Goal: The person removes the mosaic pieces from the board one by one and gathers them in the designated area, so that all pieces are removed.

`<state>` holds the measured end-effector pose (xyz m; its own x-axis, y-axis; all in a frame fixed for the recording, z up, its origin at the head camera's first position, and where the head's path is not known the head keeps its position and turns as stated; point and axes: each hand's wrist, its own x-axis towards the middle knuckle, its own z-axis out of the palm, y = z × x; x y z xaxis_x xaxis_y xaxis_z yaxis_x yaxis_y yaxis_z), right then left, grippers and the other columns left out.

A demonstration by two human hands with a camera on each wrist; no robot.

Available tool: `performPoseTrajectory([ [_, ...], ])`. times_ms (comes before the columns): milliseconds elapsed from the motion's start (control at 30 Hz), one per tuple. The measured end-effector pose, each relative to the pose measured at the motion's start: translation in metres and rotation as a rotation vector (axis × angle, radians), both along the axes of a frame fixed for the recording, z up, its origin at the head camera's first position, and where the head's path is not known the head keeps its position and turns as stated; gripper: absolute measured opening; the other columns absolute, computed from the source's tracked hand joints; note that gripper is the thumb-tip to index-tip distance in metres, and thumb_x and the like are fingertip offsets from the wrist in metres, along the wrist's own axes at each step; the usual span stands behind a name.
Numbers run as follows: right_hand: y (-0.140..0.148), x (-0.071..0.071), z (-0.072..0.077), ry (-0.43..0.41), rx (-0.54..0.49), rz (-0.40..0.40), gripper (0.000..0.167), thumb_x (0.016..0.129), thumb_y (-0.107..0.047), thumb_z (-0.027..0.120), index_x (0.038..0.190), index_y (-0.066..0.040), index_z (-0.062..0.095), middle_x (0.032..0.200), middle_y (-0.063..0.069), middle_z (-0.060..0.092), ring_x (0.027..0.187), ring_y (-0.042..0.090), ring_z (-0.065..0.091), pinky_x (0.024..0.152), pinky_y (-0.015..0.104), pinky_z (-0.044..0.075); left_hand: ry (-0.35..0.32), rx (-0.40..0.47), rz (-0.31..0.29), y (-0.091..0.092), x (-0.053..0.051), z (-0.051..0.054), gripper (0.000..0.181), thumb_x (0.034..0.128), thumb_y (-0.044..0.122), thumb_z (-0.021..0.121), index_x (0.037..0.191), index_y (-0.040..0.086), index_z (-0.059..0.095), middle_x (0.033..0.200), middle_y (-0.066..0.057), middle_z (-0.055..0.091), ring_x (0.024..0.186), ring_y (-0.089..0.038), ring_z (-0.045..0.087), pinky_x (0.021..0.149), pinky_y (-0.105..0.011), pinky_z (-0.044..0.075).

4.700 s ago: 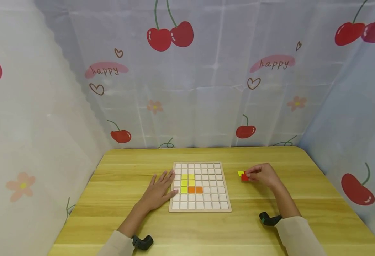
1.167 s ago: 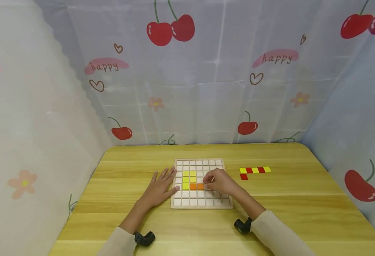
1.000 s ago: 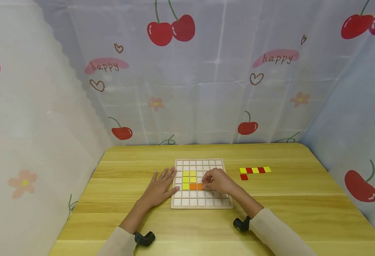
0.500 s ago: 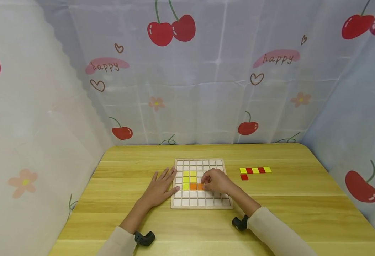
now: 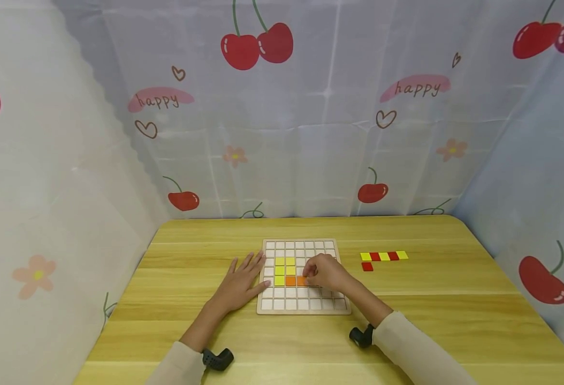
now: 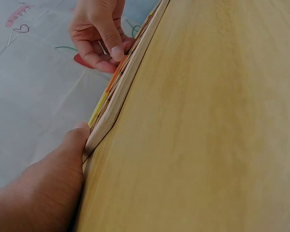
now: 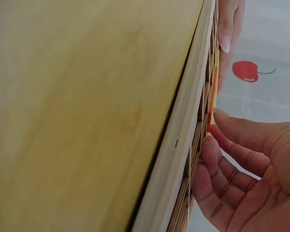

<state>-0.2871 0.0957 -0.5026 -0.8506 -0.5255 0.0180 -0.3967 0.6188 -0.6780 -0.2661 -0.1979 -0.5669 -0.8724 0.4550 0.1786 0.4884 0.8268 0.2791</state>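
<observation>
A square wooden grid board (image 5: 303,310) lies flat on the table. Yellow tiles (image 5: 279,270) fill several cells on its left half, with an orange tile (image 5: 290,280) beside the lowest one. My right hand (image 5: 327,272) is over the board's middle, thumb and fingertips pinching at a second orange tile (image 5: 302,280), partly covered. The right wrist view shows these curled fingers (image 7: 220,186) close up at the orange edge. My left hand (image 5: 236,286) lies spread on the table, its fingertips and thumb resting on the board's left edge.
Right of the board lies a row of alternating yellow and red loose tiles (image 5: 383,256), with a single red tile (image 5: 367,266) just in front. The wooden table (image 5: 407,299) ends at a patterned curtain (image 5: 311,160) behind, with more curtain at both sides.
From the loose tiles at the right, my right hand has come left onto the board, uncovering their row. Over the last second it has shifted slightly left. My left hand keeps its place.
</observation>
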Motion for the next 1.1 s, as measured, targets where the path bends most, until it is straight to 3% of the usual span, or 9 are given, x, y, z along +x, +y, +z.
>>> performPoseTrajectory([
  [367,0.0002,0.0,-0.0003,0.003,-0.034,-0.006,0.009,0.085,-0.003,0.082,0.083,-0.008,0.074,0.075,-0.002,0.064,0.066,0.014,0.056,0.061,0.029,0.049,-0.009,-0.012,0.0,-0.0002,-0.0014,0.0004,0.079,0.1035,0.063,0.039,0.164,0.015,0.02,0.169,-0.003,0.017,0.155,-0.03,0.015,0.12,-0.064,0.007],
  [633,-0.0014,0.0013,0.0013,-0.009,-0.067,-0.014,0.006,0.086,0.001,0.079,0.084,-0.003,0.075,0.08,0.001,0.07,0.063,0.012,0.061,0.057,0.026,0.051,0.028,0.005,-0.008,-0.0003,-0.0001,-0.0005,0.078,0.1036,0.059,0.044,0.162,0.012,0.026,0.169,-0.005,0.021,0.154,-0.032,0.019,0.118,-0.066,0.011],
  [1100,-0.0005,-0.0002,-0.001,0.005,-0.099,-0.005,0.008,0.086,0.001,0.079,0.083,-0.006,0.076,0.079,-0.001,0.07,0.07,0.012,0.061,0.065,0.027,0.053,0.024,0.007,-0.005,-0.0002,0.0006,-0.0003,0.077,0.104,0.059,0.043,0.162,0.012,0.026,0.169,-0.004,0.021,0.154,-0.031,0.019,0.118,-0.066,0.011],
])
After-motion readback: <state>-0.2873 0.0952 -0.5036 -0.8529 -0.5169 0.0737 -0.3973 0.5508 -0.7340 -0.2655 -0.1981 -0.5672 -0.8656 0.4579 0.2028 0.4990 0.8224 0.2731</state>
